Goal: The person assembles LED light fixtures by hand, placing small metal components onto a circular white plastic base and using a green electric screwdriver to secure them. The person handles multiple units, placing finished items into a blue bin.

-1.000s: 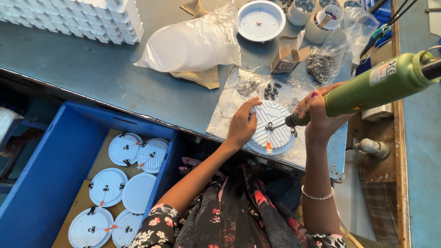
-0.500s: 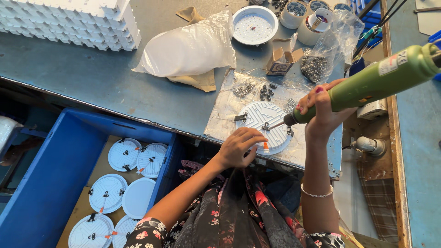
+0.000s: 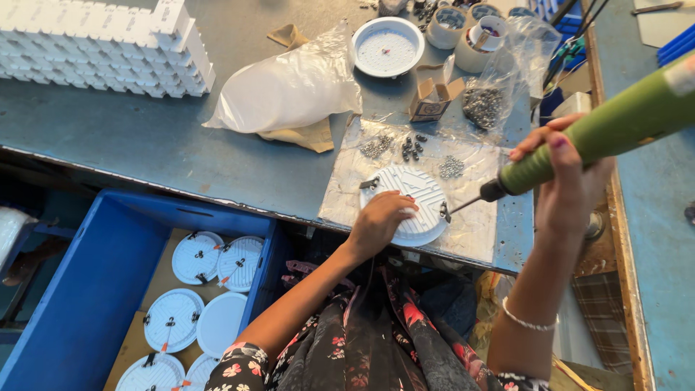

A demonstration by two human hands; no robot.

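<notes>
— What's changed since half a second ago?

— My left hand (image 3: pixel 380 221) has come back up from the bench (image 3: pixel 145 137) edge onto the white disc (image 3: pixel 413 199), and the driver's (image 3: pixel 601 130) tip now sits at the disc's right rim rather than over its top.

— Start with the big things.

— The grey bench fills the top of my view. Below its left edge stands a blue crate (image 3: pixel 65 289) with more white discs (image 3: pixel 195 257) lying inside. At the bench's far left is a white block stack (image 3: pixel 108 43), and beside it a clear bag (image 3: pixel 289 90) with white contents.

— And the work itself?

— The disc lies on a plastic sheet (image 3: pixel 347 188) near the bench's front edge, ribbed side up. My left hand presses flat on its near half, fingers spread, not closed around anything. My right hand (image 3: pixel 568 181) is clamped around the green driver, which slants down to the left.

— Smaller bits?

— A white dish (image 3: pixel 389 47) and a small open carton (image 3: pixel 432 101) sit farther back. Loose screws (image 3: pixel 413 148) lie in little heaps on the sheet just behind the disc.
</notes>
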